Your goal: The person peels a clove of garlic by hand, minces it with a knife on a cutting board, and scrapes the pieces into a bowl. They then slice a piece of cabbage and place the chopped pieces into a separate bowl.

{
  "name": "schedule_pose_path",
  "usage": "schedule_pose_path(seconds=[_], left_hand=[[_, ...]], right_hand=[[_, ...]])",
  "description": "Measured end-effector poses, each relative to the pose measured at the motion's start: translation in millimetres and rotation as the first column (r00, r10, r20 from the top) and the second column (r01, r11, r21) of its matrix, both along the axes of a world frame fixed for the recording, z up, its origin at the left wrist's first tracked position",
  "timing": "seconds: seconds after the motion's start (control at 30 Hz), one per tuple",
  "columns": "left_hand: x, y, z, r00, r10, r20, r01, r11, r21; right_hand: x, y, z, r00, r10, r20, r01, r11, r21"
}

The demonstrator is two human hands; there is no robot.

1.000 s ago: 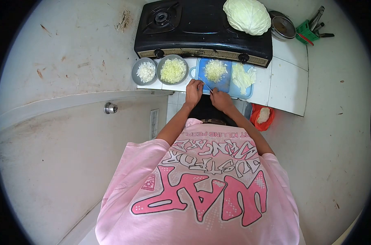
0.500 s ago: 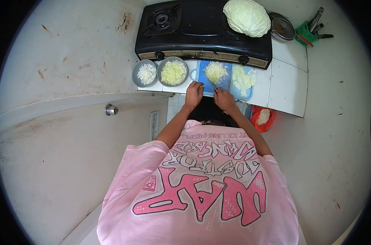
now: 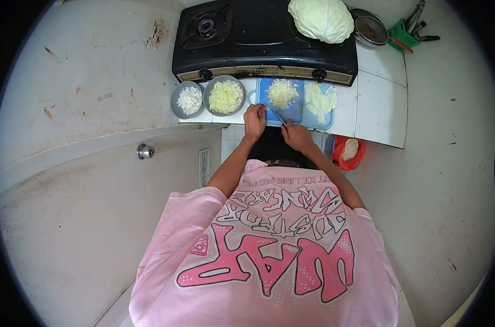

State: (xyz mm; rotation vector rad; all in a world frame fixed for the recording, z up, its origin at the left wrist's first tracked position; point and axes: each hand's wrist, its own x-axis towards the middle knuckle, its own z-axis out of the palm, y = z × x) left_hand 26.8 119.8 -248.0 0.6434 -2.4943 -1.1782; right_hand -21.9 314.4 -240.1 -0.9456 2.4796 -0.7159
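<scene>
My right hand (image 3: 297, 137) is wrapped around the handle of a knife (image 3: 276, 115). Its blade slants up and to the left, with the tip end close by the fingers of my left hand (image 3: 254, 122). Those fingers are pinched together at the near left edge of a blue cutting board (image 3: 295, 114); what they hold is too small to make out. Finely chopped cabbage (image 3: 282, 94) lies heaped on the board's left half. Pale cabbage leaves (image 3: 319, 101) rest on its lighter right half.
Left of the board stand a grey bowl of chopped yellow-green vegetable (image 3: 226, 97) and a smaller bowl of chopped white pieces (image 3: 190, 101). Behind is a black gas stove (image 3: 258, 52) bearing a whole cabbage (image 3: 321, 20). A red bag (image 3: 348, 158) sits below the counter's right side.
The knife has swung leftward, its tip leaving the chopped heap for my left fingers. My right hand has shifted slightly down. The whole view has shifted a little, moving the counter up and left.
</scene>
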Motion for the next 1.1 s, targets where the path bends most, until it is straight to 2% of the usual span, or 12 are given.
schedule_pose_path(seconds=[0.37,0.57,0.73,0.93,1.1], left_hand=[[-1,3,-3,0.997,0.056,-0.047,-0.054,0.998,0.031],[-2,3,-2,0.998,0.048,-0.049,-0.047,0.999,0.027],[-1,4,3,0.997,0.062,-0.051,-0.059,0.996,0.063],[1,2,0,0.999,0.037,-0.035,-0.037,0.999,-0.007],[0,4,-2,0.996,0.080,-0.032,-0.079,0.996,0.035]], right_hand=[[4,-7,2,0.999,0.019,0.036,-0.023,0.994,0.110],[1,-23,-17,1.000,0.014,-0.001,-0.014,0.999,0.044],[3,-4,-9,0.999,0.039,-0.006,-0.038,0.998,0.047],[2,-4,-4,1.000,0.020,0.004,-0.020,0.998,0.062],[6,-5,0,0.999,0.032,0.035,-0.034,0.998,0.049]])
